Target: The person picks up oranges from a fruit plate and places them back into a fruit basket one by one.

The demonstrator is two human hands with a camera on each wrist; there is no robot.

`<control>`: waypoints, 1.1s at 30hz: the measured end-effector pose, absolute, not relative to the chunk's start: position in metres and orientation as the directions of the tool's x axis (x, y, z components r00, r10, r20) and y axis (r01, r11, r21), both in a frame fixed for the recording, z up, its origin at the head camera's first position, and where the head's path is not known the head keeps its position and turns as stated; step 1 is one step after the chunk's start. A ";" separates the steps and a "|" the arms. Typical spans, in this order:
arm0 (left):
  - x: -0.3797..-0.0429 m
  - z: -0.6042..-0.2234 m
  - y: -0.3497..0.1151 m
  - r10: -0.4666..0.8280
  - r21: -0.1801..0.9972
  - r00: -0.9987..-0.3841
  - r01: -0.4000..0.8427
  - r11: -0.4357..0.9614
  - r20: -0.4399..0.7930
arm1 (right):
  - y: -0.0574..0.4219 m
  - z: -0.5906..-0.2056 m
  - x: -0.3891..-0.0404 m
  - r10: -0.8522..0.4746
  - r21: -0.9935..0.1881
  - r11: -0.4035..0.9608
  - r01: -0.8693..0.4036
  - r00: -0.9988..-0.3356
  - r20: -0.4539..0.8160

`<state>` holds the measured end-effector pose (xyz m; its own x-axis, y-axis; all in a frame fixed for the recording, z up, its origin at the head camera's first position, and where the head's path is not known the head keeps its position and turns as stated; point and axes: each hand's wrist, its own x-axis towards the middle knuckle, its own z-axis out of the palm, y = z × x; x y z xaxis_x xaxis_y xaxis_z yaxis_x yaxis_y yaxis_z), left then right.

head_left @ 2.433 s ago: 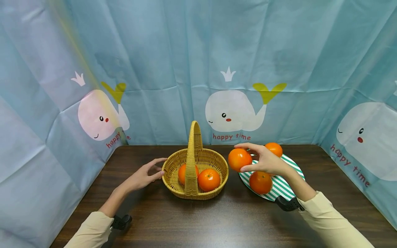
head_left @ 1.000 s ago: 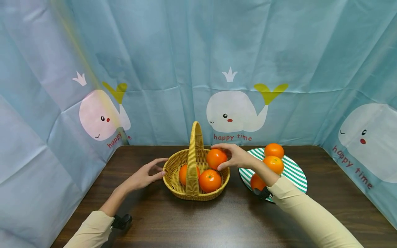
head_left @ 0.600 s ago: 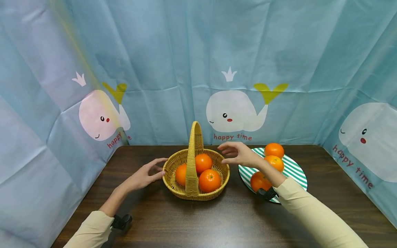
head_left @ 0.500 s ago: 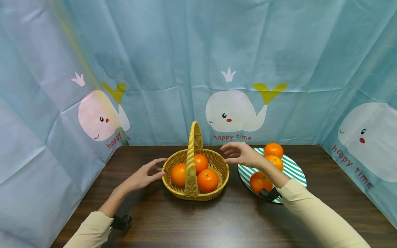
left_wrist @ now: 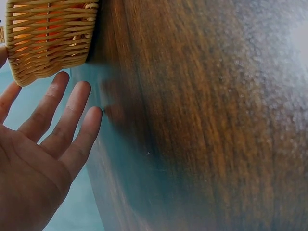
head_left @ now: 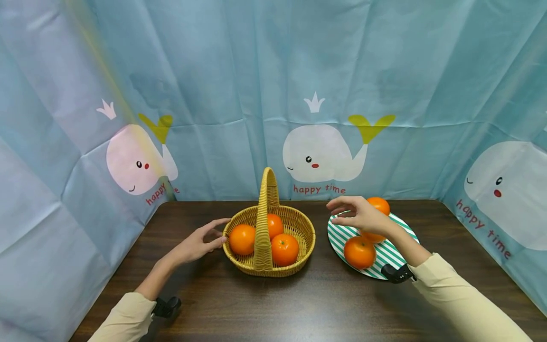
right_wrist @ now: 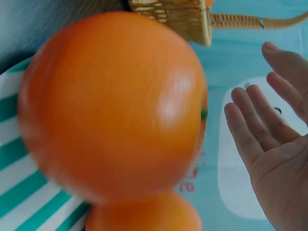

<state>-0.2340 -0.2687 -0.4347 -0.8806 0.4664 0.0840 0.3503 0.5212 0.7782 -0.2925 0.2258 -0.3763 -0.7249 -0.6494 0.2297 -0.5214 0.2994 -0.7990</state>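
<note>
- Compared with the frame half a second earlier, the right hand (head_left: 361, 216) is farther from the yellow woven basket (head_left: 302, 223) with its tall arched handle, and is over the round plate with green and white stripes (head_left: 337, 232); inside the basket, the glossy round orange left fruit (head_left: 242, 239) sits closer to the left wall.
- The right hand is released, its fingers loosely bent with nothing between them.
- The left hand (head_left: 197, 244) grasps no fruit; its fingers are extended, tips at the basket's left rim. How hard they press, I cannot tell.
- Also in the basket are a matching back fruit (head_left: 275, 226), partly behind the handle, and a front fruit (head_left: 285, 250).
- The plate carries a near fruit (head_left: 360, 252), a middle fruit (head_left: 372, 237) and a far fruit (head_left: 379, 205), the last two partly covered by the right hand.
- The fruits look firm, fairly light and smooth enough to slip or roll; a drop might bruise them. Thumb and fingers opposed across the widest part seems the surest hold.
- The basket, on the dark wooden table (head_left: 256, 308), looks light and slightly springy, likely to slide if knocked; its rim or handle offers a hold.
</note>
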 end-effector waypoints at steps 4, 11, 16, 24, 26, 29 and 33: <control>-0.234 -0.434 -0.269 0.467 0.784 -0.880 0.345 0.516 0.080 | 0.240 -0.376 -0.290 -0.644 -0.802 0.298 -0.518 -0.729 0.232; -0.234 -0.434 -0.268 0.478 0.788 -0.875 0.344 0.510 0.072 | 0.266 -0.373 -0.283 -0.639 -0.775 0.323 -0.543 -0.729 0.244; -0.233 -0.434 -0.268 0.478 0.787 -0.875 0.344 0.513 0.071 | 0.284 -0.371 -0.278 -0.614 -0.747 0.360 -0.559 -0.745 0.261; -0.231 -0.432 -0.267 0.470 0.795 -0.881 0.327 0.511 0.061 | 0.308 -0.371 -0.272 -0.576 -0.763 0.365 -0.533 -0.773 0.264; -0.231 -0.432 -0.267 0.469 0.794 -0.881 0.327 0.512 0.060 | 0.312 -0.372 -0.270 -0.570 -0.759 0.369 -0.536 -0.776 0.271; -0.231 -0.431 -0.268 0.469 0.794 -0.881 0.326 0.513 0.059 | 0.318 -0.373 -0.268 -0.572 -0.747 0.372 -0.551 -0.769 0.283; -0.232 -0.431 -0.267 0.469 0.795 -0.881 0.324 0.513 0.057 | 0.325 -0.372 -0.265 -0.560 -0.737 0.384 -0.556 -0.775 0.293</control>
<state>-0.2315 -0.2674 -0.4307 -0.8813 0.4692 0.0571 0.3244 0.5125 0.7950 -0.2647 0.3251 -0.3724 -0.7750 -0.5599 0.2931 -0.5561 0.3837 -0.7373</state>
